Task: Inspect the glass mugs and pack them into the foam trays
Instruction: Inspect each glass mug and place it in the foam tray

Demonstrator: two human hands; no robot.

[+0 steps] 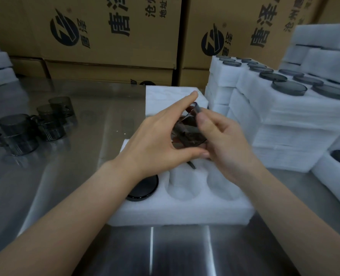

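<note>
Frame centre, above foam tray (pixel 185 213): left hand (pixel 161 134) grips tilted glass mug (pixel 188 133) between thumb and fingers; right hand (pixel 225 144) curls round its other side.

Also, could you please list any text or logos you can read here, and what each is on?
"唐泽", large, sideways: left cardboard box, cut by the top edge.
"唐泽", large, sideways: right cardboard box.
"地址": smaller line on the left box; "沧州" beside it, the rest cut off.
Round logo on each box: small characters beside it too blurred.
Glass mugs, foam trays: no text.
</note>
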